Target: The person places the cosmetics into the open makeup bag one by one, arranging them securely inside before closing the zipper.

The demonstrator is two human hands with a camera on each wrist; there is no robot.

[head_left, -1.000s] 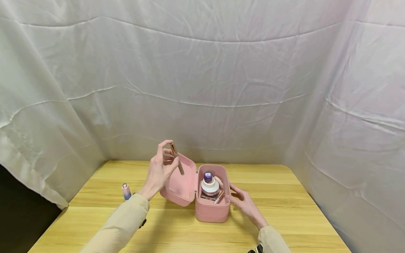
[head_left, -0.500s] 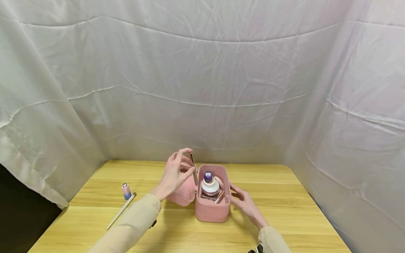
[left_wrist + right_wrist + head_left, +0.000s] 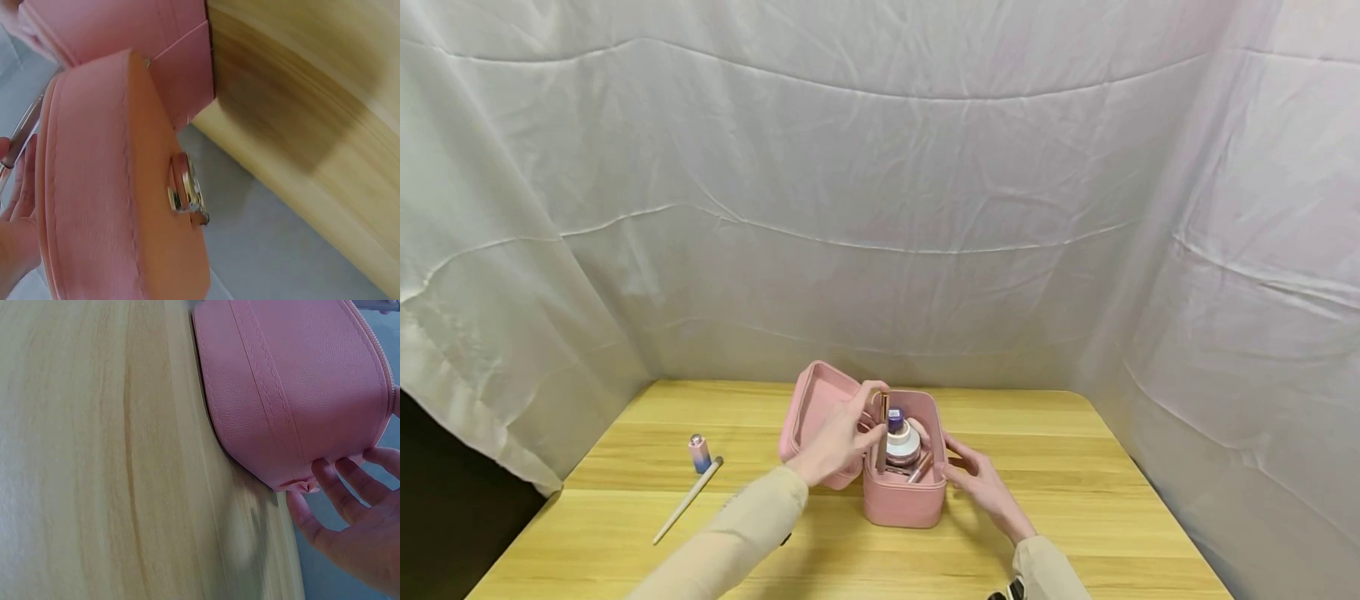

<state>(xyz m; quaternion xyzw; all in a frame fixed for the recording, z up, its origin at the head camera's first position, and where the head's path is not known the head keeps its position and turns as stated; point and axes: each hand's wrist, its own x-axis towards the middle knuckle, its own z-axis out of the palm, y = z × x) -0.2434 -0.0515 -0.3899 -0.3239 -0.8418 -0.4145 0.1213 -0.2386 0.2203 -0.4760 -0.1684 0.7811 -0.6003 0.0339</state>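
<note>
My left hand (image 3: 842, 433) pinches a slim mauve cosmetic tube (image 3: 882, 457) with a gold end, upright over the left side of a pink makeup case (image 3: 904, 507). The case's lid (image 3: 822, 398) stands open to the left, beneath that forearm; in the left wrist view the lid (image 3: 94, 187) hides much of the hand. Inside the case are a purple-capped item (image 3: 896, 419), a white-lidded jar (image 3: 904, 446) and a slender pink tube (image 3: 919, 469). The spread fingers of my right hand (image 3: 988, 487) touch the case's right wall (image 3: 300, 381), thumb near the front rim.
On the table's left lie a pale makeup brush (image 3: 687, 502) and, beside its tip, a small standing pink-and-blue bottle (image 3: 699, 454). Grey-white cloth (image 3: 880, 208) hangs behind the wooden table (image 3: 1075, 467) and along both sides.
My left hand has carried the tube right and down, from over the lid to over the case. The brush has come into view as the forearm moved off. My right hand stays put.
</note>
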